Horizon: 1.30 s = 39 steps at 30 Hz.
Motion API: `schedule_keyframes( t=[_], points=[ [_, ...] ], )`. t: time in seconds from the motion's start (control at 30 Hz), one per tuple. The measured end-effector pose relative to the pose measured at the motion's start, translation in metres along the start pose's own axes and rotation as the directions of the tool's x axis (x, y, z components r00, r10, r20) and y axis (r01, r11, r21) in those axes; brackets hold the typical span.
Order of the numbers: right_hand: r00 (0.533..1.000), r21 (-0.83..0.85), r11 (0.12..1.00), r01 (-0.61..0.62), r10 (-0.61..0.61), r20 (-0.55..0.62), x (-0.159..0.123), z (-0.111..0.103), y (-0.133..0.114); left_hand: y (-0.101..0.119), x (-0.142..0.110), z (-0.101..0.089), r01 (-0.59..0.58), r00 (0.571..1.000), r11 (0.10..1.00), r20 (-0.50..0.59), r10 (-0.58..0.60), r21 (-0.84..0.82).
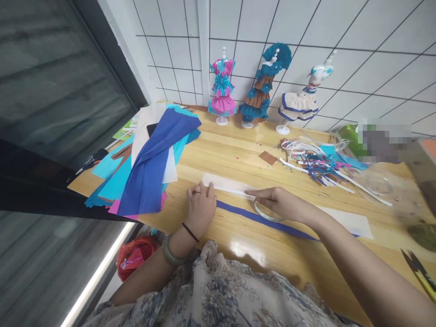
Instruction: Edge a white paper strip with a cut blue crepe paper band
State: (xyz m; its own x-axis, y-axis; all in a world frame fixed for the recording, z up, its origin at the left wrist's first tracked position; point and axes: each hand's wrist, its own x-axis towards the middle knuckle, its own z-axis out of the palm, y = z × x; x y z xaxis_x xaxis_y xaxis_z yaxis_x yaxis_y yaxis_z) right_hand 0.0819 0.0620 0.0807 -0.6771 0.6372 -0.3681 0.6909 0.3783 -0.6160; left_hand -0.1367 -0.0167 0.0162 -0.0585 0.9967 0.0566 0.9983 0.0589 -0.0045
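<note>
A long white paper strip (231, 185) lies across the wooden table in front of me. My left hand (201, 204) rests at its left end, fingers apart and fingertips down on the paper. A ring-shaped roll of tape (264, 215) is in my right hand (281, 203), whose pointing index finger touches the strip's near edge. Just nearer to me a narrow blue paper strip (245, 213) runs to the right, passing under my right forearm. Part of the roll is hidden by my right hand.
Crepe paper sheets (150, 159) are piled at the left. Three small dress forms (223, 97) in paper dresses stand along the tiled wall. Paper scraps (320, 161) and a brown paper piece (267, 157) lie beyond my right hand. Scissors (420, 270) lie at the right edge.
</note>
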Motion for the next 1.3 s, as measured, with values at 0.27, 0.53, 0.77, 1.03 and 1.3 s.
schedule_keyframes(
  t=[0.27,0.53,0.77,1.03,1.3],
  points=[
    [0.999,0.006,1.000,-0.003,0.002,0.043,-0.005,-0.001,0.009,-0.001,0.000,0.001,-0.019,1.000,1.000,0.001,0.019,-0.011],
    [0.995,-0.020,0.999,-0.032,0.034,0.095,-0.005,-0.007,0.016,-0.004,-0.001,-0.001,-0.064,0.998,0.998,0.010,0.064,0.008],
    [0.994,-0.153,0.986,-0.066,0.078,0.072,-0.018,-0.015,0.013,-0.005,-0.002,-0.003,-0.076,0.997,0.997,0.024,0.076,0.023],
    [0.998,-0.262,0.963,-0.065,0.060,-0.026,-0.039,-0.019,-0.013,-0.005,-0.001,-0.001,-0.067,0.997,0.998,0.026,0.067,-0.002],
    [0.992,-0.316,0.941,-0.122,0.109,-0.057,-0.043,-0.032,-0.012,-0.005,0.000,-0.001,-0.056,0.998,0.998,0.020,0.055,0.004]
  ],
)
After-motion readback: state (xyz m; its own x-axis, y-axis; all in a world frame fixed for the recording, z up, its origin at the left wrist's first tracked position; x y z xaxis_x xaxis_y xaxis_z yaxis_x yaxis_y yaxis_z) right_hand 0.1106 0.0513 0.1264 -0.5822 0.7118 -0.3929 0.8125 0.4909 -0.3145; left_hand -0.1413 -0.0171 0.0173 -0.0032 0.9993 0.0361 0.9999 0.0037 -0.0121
